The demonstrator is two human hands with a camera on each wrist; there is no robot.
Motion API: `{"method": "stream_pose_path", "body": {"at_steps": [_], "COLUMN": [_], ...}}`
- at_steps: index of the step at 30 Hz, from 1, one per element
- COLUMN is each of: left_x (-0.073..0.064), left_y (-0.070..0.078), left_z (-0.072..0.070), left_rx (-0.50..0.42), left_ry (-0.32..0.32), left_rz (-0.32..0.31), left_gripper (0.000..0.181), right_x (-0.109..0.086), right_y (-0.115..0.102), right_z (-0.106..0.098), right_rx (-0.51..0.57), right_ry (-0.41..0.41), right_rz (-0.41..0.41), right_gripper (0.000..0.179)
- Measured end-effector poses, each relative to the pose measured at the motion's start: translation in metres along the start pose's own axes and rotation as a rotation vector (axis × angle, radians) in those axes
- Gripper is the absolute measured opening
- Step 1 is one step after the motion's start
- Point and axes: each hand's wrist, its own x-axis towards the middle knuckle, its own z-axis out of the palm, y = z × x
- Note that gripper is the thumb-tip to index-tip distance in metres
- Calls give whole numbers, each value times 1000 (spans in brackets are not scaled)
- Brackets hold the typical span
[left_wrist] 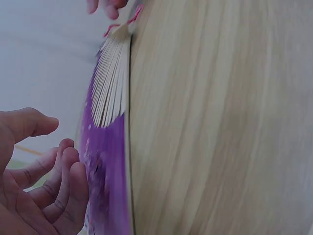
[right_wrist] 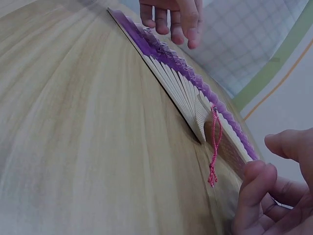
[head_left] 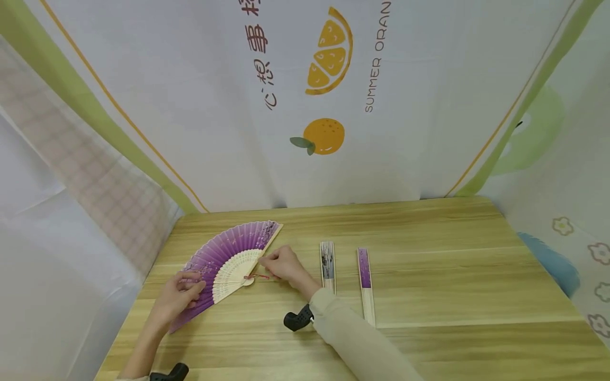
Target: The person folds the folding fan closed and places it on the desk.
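Spread fan (head_left: 233, 270) lay on the left part of the desk (head_left: 452, 296), its pivot (head_left: 249, 281) toward the right and its purple cloth fanned out to the left and away. Long span ran slantwise, from a near-left tip to a far-right tip. Right hand (head_left: 286, 264) was the nearer to the pivot: its fingers were bent beside the far-right outer rib (head_left: 270, 241), thumb held off, gripping nothing, so the fan lay just to their left. Contact with the rib could not be told. Left hand (head_left: 178, 296) hung over the near-left part of the cloth, fingers loosely bent, thumb apart, nothing held; most of the fan lay to its right. A red cord (right_wrist: 213, 147) trailed from the pivot on the right hand's side. Margins: far-right tip near the desk's far edge, near-left tip near its left edge. Bare wood ran between the forearms; rightward, the right sleeve (head_left: 352, 333) partly covered a grey folded fan (head_left: 328, 262), with a purple folded fan (head_left: 365, 275) just beyond and broad room past that.
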Motion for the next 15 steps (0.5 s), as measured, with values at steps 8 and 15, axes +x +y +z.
{"method": "stream_pose_path", "body": {"at_steps": [8,15], "left_x": [-9,-9], "left_y": [-15,-23], "left_z": [-38,-52], "left_rx": [20,34], "left_ry": [13,16], "left_rz": [-38,-86], "left_gripper": [46,49], "right_x": [-2,1], "right_y": [-2,-2], "right_z": [5,12], "right_rx": [16,-30], "right_ry": [31,48], "right_rz": [16,36], "right_gripper": [27,26]}}
